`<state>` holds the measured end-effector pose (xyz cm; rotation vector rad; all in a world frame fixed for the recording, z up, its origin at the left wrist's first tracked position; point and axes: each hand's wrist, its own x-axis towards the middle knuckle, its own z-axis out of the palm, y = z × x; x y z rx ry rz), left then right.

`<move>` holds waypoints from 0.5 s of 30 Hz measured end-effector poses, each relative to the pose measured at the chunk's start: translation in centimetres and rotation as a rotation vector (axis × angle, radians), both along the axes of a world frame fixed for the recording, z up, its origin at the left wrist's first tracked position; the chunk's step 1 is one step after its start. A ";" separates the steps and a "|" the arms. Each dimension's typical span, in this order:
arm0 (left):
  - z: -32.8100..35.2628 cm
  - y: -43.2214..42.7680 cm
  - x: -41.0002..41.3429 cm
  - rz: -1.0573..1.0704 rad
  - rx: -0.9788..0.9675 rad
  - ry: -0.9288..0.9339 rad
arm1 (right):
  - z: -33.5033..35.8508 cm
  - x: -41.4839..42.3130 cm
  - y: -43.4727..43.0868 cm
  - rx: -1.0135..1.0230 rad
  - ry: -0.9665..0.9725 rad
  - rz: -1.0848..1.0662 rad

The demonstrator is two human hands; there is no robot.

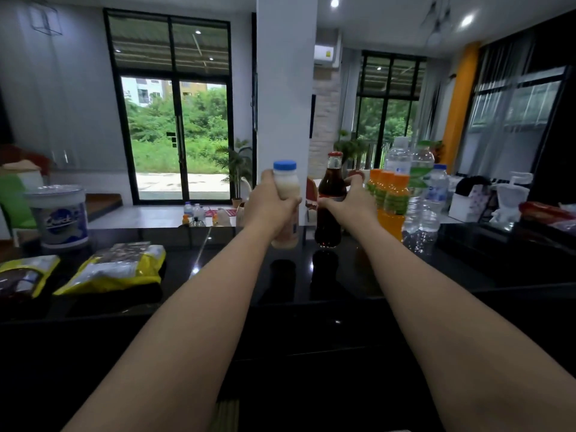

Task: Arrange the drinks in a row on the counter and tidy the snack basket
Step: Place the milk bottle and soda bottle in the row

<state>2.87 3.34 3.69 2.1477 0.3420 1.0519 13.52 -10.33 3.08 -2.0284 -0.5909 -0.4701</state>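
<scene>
Across the glossy black counter surface (311, 275) we're mid drinks step, and the snacks look untouched. Far left sits a round white plastic tub with blue print (64, 216), then two yellow foil snack bags (115, 269) lying flat. We can't spot a basket.

Over on the right, clear plastic water bottles (424, 213) and orange juice bottles (392, 194) are bunched together. Our right grip (352, 207) is wrapped round the dark glass cola bottle with a red cap (332, 182), just beside the orange ones. Our left grip (271, 207) holds the milky-white plastic bottle with a blue cap (285, 182) just left of the cola. Its base is on or barely off the surface, hard to say.

Next, we reckon: set it in line beside the cola, then let go gently so nothing tips.
</scene>
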 end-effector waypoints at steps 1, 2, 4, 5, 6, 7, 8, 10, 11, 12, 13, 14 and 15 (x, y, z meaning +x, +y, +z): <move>0.0 -0.6 0.5 -0.006 -0.001 0.004 | -0.1 0.5 -0.5 -0.007 0.000 -0.003; 0.0 -1.2 1.1 -0.006 -0.001 0.010 | -0.1 0.9 -0.9 -0.012 0.004 -0.002; -0.2 -2.1 2.0 0.006 0.001 0.026 | -0.1 1.7 -1.6 -0.018 0.011 -0.004; -0.4 -2.4 2.5 0.010 0.000 0.032 | -0.2 2.1 -1.9 -0.020 0.010 -0.005; -0.5 -2.7 3.0 0.012 -0.005 0.036 | -0.3 2.5 -2.1 -0.019 0.012 -0.002; -0.7 -3.0 3.4 0.014 -0.014 0.037 | -0.4 2.9 -2.3 -0.017 0.015 0.006; -0.9 -3.2 3.8 0.019 -0.022 0.037 | -0.5 3.2 -2.5 -0.014 0.018 0.015; -1.2 -3.5 4.6 0.034 -0.028 0.045 | -0.7 4.0 -2.7 -0.007 0.027 0.029; -1.3 -3.6 5.0 0.040 -0.025 0.052 | -0.7 4.3 -2.7 -0.006 0.030 0.033; -1.4 -3.7 5.4 0.043 -0.022 0.058 | -0.7 4.6 -2.7 -0.004 0.033 0.036; -1.4 -3.7 5.8 0.047 -0.018 0.061 | -0.8 5.0 -2.7 -0.005 0.035 0.038; -1.4 -3.8 6.1 0.050 -0.016 0.063 | -0.8 5.3 -2.6 -0.006 0.034 0.039; -1.4 -3.8 6.4 0.051 -0.017 0.062 | -0.8 5.5 -2.4 -0.009 0.034 0.038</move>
